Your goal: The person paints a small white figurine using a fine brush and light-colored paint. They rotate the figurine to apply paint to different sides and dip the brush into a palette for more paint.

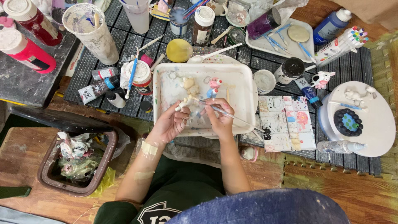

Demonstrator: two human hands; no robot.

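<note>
resting over the near rim of the white tray (248,89), a small cream figurine (185,103) is grasped by the left hand (170,122); a thin brush (224,113) is pinched in the right hand (219,118), just beside it. beyond the tray, a yellow lid (179,50) is seen.

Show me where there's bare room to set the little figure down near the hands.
Free: the right part of the white square tray, between the pink-and-white figurine and its rim. Also the white round board's lower right, beside the dark blue palette. Crowded: the black mat above the tray, packed with paint bottles and cups.
</note>
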